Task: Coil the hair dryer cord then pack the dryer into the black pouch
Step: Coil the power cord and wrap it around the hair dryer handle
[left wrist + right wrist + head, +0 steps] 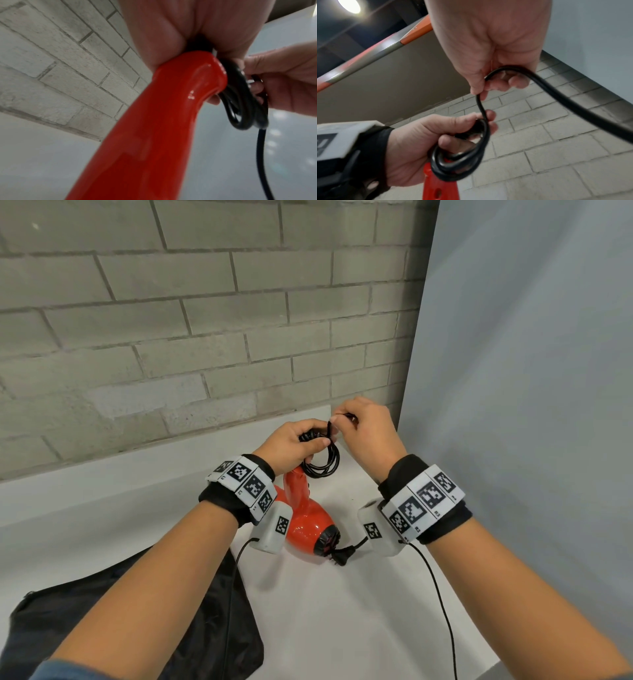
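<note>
Curled round the gathered cord loops (323,460) at the red hair dryer (305,520) handle's end, the left hand (291,445) keeps them together; the right hand (368,433) pinches the free cord just beside, likely forming another loop. Black pouch (144,611) lies left of the dryer, plug (342,553) just beside its barrel.

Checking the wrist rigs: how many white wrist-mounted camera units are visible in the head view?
2: one camera unit under the left wrist beside the red dryer, the other under the right wrist.

Grey brick wall (205,320) behind white table (325,611); plain pale-blue panel (531,371) stands to the right. Right wrist view: ceiling lamp (349,5) lit, orange-and-grey beam (376,50) overhead
</note>
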A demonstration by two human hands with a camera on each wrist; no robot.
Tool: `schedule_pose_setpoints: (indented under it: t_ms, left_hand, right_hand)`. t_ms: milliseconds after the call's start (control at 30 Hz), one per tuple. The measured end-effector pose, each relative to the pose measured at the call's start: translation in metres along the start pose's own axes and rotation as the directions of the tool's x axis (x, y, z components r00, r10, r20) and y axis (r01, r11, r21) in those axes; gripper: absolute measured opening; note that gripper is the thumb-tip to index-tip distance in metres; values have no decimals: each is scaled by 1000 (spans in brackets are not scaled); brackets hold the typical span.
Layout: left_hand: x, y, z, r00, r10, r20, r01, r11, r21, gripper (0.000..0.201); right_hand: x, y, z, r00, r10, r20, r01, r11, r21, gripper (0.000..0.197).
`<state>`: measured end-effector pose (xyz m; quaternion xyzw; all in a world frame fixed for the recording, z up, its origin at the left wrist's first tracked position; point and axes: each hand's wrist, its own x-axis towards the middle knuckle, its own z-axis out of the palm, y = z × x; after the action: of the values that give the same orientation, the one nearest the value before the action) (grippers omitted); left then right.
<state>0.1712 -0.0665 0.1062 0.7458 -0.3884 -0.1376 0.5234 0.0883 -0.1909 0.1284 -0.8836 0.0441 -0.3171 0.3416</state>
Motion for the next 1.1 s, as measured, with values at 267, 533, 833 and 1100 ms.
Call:
schedule_pose_setpoints:
  t_ms: [267, 533, 833, 1100]
  left_hand:
    - [6, -8, 3, 946, -67, -317, 43, 996, -82, 13]
    - [9, -5, 7, 916, -112, -386, 67, 989, -128, 20]
    - [9, -14, -3, 896, -123, -426, 73, 989, -132, 20]
    - [11, -16, -2, 919, -67, -388, 24, 993, -116, 22]
  right_hand:
    - [-39, 75, 20, 892, 443, 92, -430, 893, -134, 54]
    - [-84, 104, 60, 597, 570, 564, -553, 802, -226, 32]
    - [-59, 84, 34, 883, 438, 167, -468, 847, 251, 25]
    - [-26, 11, 27, 977, 152, -149, -37, 811, 584, 29]
